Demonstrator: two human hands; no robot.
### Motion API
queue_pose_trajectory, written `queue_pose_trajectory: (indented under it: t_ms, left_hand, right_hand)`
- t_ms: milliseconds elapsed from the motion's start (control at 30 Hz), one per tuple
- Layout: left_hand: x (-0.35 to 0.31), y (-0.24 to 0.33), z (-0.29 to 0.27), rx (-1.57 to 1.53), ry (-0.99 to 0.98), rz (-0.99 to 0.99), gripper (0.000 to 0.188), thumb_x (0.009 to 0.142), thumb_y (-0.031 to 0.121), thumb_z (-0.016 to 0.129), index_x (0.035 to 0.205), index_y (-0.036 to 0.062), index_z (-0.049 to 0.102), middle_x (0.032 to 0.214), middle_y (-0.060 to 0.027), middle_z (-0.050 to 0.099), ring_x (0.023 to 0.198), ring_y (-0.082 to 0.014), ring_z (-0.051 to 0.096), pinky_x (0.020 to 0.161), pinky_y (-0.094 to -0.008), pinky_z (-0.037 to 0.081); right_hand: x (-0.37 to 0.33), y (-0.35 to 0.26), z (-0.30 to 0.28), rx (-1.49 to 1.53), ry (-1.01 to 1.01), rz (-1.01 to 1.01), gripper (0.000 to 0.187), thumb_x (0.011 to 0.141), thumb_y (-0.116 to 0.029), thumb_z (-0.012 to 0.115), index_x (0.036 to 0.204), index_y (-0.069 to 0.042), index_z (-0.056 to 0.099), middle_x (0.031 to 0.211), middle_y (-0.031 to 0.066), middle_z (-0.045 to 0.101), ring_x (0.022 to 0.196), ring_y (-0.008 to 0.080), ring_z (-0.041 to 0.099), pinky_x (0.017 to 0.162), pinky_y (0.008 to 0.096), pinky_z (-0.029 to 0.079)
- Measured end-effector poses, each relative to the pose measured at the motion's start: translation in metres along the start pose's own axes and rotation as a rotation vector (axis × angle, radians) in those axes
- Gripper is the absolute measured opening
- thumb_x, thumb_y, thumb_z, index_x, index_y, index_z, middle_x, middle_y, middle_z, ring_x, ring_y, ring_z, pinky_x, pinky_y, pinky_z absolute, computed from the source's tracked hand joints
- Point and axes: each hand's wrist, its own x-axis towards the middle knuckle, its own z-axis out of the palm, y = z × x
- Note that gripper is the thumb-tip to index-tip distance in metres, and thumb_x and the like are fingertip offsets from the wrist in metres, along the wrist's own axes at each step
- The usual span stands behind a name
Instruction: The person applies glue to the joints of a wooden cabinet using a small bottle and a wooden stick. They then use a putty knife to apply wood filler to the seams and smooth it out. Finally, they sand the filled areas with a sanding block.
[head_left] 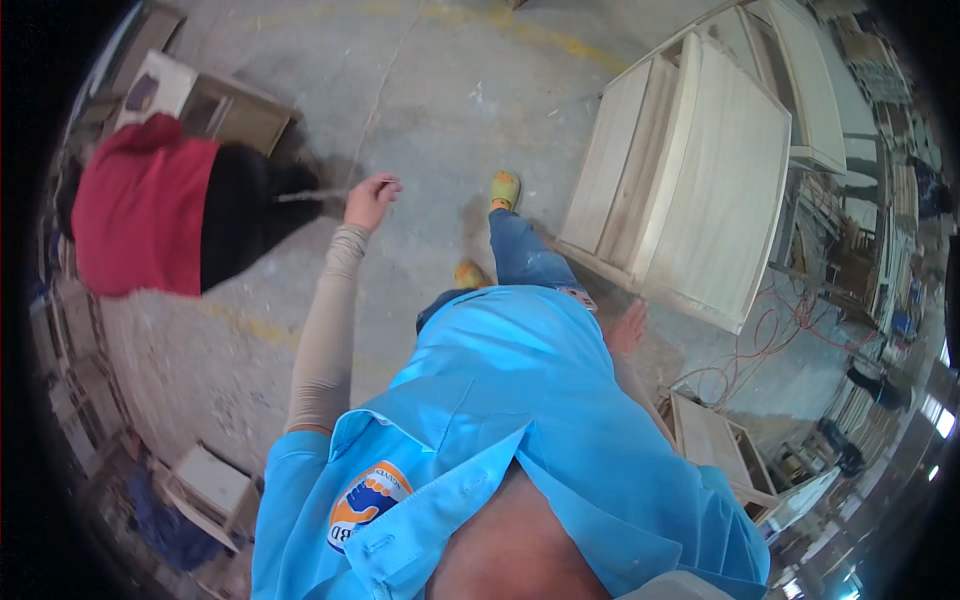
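My left hand (371, 201) is held out ahead on a sleeved forearm, its fingers curled closed. A thin pale strip (312, 195) runs from it toward the left, blurred, and its exact kind does not show. Low by my right side, my right hand (627, 328) has its fingers stretched out and holds nothing visible. Nearest to that hand is a large pale wooden cabinet (715, 190) with drawer-like fronts; hand and cabinet look apart.
A person in a red top (150, 215) bends over at the left, beside a wooden cabinet piece (235, 112). Red hoses (765, 335) lie on the floor at the right. Another wooden unit (715, 440) stands at lower right. Wooden furniture parts (212, 480) sit at lower left.
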Motion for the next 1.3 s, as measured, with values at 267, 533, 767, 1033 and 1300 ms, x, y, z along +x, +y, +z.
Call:
queue_pose_trajectory:
  t_ms: [267, 533, 767, 1033, 1300]
  left_hand:
    - [0.14, 0.068, 0.03, -0.226, -0.122, -0.241, 0.023, 0.09, 0.009, 0.054, 0.112, 0.0033, 0.059, 0.098, -0.0044, 0.068, 0.079, -0.0113, 0.063, 0.067, -0.0253, 0.049]
    - [0.277, 0.114, -0.05, -0.087, 0.128, 0.195, 0.029, 0.086, 0.006, 0.063, 0.114, 0.0049, 0.057, 0.104, -0.0039, 0.065, 0.089, -0.0103, 0.063, 0.068, -0.0253, 0.05]
    - [0.4, 0.142, -0.108, -0.383, 0.168, -0.097, 0.037, 0.089, 0.003, 0.052, 0.126, 0.0087, 0.051, 0.115, -0.0061, 0.062, 0.103, -0.0175, 0.061, 0.073, -0.0257, 0.051]
    - [0.586, 0.188, -0.203, -0.668, -0.134, -0.067, 0.042, 0.096, 0.029, 0.045, 0.133, 0.0084, 0.047, 0.126, -0.011, 0.056, 0.111, -0.0211, 0.059, 0.082, -0.0303, 0.051]
    - [0.768, 0.239, -0.229, -0.482, -0.088, -0.123, 0.029, 0.094, 0.023, 0.055, 0.114, 0.0033, 0.06, 0.105, -0.0107, 0.067, 0.095, -0.0198, 0.066, 0.076, -0.0279, 0.051]
  right_hand:
    - [0.133, -0.114, -0.074, -0.03, 0.026, -0.084, 0.084, 0.074, -0.012, 0.062, 0.147, -0.015, 0.021, 0.139, 0.0128, 0.036, 0.13, 0.034, 0.032, 0.107, 0.0499, 0.026]
    - [0.402, -0.301, -0.136, 0.285, -0.165, -0.362, 0.043, 0.087, -0.017, 0.05, 0.129, -0.013, 0.05, 0.073, 0.008, 0.066, 0.07, 0.0196, 0.065, 0.077, 0.0364, 0.049]
    - [0.525, -0.522, -0.184, 0.291, -0.257, -0.55, 0.042, 0.086, -0.014, 0.052, 0.128, -0.014, 0.053, 0.072, 0.0085, 0.067, 0.067, 0.0176, 0.065, 0.066, 0.0333, 0.05]
    - [0.587, -0.595, -0.176, 0.453, -0.3, -0.414, 0.072, 0.084, -0.015, 0.058, 0.147, -0.015, 0.022, 0.11, 0.0157, 0.065, 0.1, 0.0278, 0.063, 0.091, 0.037, 0.046]
    - [0.693, -0.712, -0.24, 0.539, 0.031, -0.446, 0.083, 0.086, -0.022, 0.058, 0.147, -0.001, 0.006, 0.148, 0.0246, 0.024, 0.137, 0.0356, 0.026, 0.11, 0.0378, 0.025]
